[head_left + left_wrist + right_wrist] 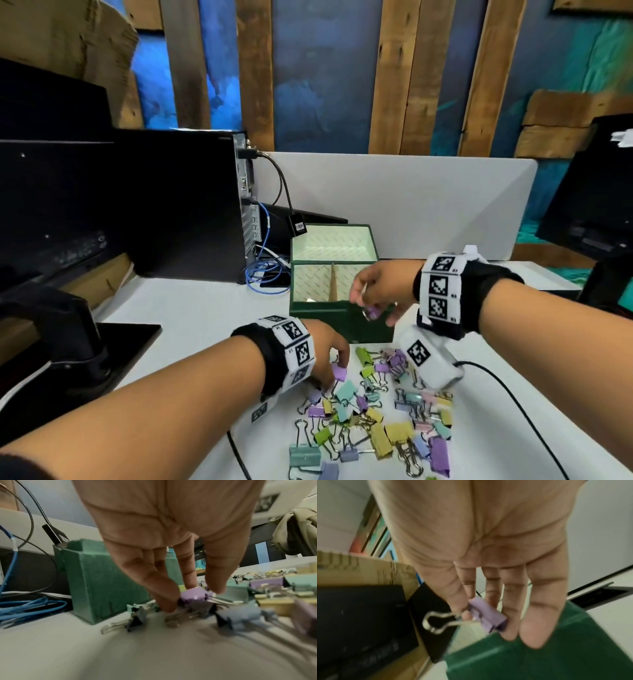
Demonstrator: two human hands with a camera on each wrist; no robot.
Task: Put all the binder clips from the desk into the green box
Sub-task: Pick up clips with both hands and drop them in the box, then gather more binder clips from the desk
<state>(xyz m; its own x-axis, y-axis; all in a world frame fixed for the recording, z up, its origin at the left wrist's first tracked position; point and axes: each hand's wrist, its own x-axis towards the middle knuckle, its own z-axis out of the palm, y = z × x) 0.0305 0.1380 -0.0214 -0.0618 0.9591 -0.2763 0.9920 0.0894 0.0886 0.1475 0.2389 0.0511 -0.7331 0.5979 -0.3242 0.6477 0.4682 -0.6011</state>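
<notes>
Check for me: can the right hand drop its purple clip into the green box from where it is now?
Probably yes. The right hand pinches the purple clip at the near right corner of the green box, whose lid stands open. Nothing covers the opening; a short move inward over the rim should do. The left hand is down at the pile.

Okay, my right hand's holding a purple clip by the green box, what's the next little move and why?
Probably carry the right hand a bit further over the opening of the green box and let go. Its fingers pinch the purple clip at the box's front rim, not yet clearly over the inside. The left hand is already at another purple clip in the pile.
</notes>
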